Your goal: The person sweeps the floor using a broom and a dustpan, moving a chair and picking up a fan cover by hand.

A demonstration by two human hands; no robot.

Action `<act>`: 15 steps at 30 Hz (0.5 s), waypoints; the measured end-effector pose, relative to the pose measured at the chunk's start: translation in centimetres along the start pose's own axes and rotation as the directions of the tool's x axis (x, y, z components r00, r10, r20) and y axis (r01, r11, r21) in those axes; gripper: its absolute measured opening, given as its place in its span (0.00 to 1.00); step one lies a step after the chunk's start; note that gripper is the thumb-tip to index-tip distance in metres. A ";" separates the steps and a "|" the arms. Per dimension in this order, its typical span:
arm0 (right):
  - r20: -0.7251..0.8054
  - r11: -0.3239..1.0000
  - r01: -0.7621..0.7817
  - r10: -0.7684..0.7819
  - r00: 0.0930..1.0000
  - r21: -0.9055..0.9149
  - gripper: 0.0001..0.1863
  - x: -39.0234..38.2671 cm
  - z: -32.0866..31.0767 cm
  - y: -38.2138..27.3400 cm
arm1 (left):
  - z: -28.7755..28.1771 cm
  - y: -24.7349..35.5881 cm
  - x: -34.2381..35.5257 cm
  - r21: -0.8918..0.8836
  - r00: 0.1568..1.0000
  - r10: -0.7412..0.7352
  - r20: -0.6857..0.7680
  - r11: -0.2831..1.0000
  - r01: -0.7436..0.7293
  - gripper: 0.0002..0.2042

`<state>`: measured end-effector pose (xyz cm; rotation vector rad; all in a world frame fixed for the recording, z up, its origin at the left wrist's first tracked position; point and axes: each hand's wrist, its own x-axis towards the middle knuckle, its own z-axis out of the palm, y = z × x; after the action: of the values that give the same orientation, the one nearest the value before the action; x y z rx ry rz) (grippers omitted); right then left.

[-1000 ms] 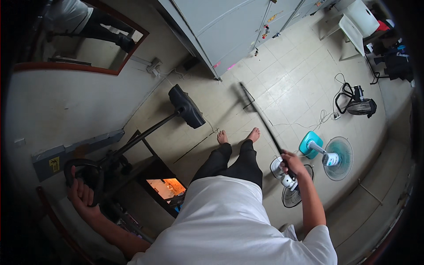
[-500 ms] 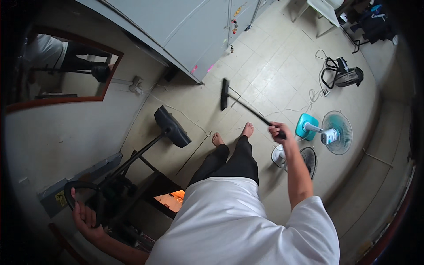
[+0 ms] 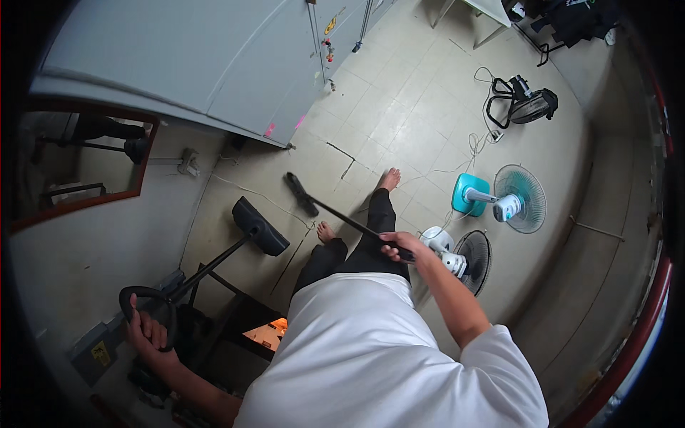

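My right hand (image 3: 405, 247) is closed around the handle of a black long-handled brush (image 3: 342, 217). Its narrow head points away to the left, near my feet; whether it touches the floor, I cannot tell. On the left, the fingers of my left hand (image 3: 150, 334) curl through the black loop grip of a long-handled dustpan (image 3: 261, 227). The wide black pan end lies out ahead of that grip, left of the brush head and apart from it.
A teal stand fan (image 3: 469, 194), a white-based fan (image 3: 457, 262) and a black fan (image 3: 531, 107) stand on the right, with loose cables (image 3: 472, 145) across the floor. Grey cabinets (image 3: 264, 64) fill the upper left, beside a framed mirror (image 3: 93, 160). A pale chair (image 3: 485, 13) stands far off.
My right hand has come left and nearer my body, swinging the brush head left toward the dustpan. My left hand keeps its grip. The whole view has shifted, and my feet have stepped.
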<state>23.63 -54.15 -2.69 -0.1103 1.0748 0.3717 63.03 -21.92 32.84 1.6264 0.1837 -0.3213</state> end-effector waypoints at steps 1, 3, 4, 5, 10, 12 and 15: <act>0.003 1.000 0.001 -0.001 1.000 -0.017 0.08 1.6 -0.4 -1.0 | 1.3 -0.2 0.0 -0.002 1.000 -0.004 -0.012 1.000 0.004 0.17; -0.026 0.999 -0.015 0.014 1.000 -0.031 0.07 3.6 -3.2 -4.3 | 4.0 -0.6 -0.5 0.011 1.000 -0.008 -0.020 1.000 0.008 0.17; 0.051 0.995 -0.059 0.055 0.997 0.082 0.07 3.7 -5.5 -6.4 | 5.4 -0.7 -0.7 0.021 1.000 -0.015 -0.024 1.000 0.015 0.17; 0.053 0.973 -0.102 0.093 0.994 0.209 0.06 3.1 -8.2 -8.6 | 6.8 -0.9 -0.9 0.034 0.999 -0.018 -0.029 0.999 0.019 0.17; -0.043 0.990 0.047 -0.042 0.998 0.135 0.04 -6.7 -22.3 -21.0 | 14.3 -3.0 -0.6 0.148 0.996 -0.051 -0.075 0.987 0.062 0.16; -0.034 0.991 0.027 -0.023 0.999 0.133 0.06 -11.5 -25.4 -26.2 | 17.2 -4.8 -0.3 0.192 0.992 -0.049 -0.114 0.979 0.070 0.16; -0.207 0.989 0.118 -0.097 0.974 0.090 0.07 -17.6 -26.5 -32.6 | 20.6 -7.8 -0.6 0.264 0.980 -0.037 -0.196 0.960 0.089 0.15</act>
<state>5.39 -95.87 -2.88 -0.1167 1.2807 0.2099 58.09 -41.70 24.43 1.9275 0.3496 -0.2479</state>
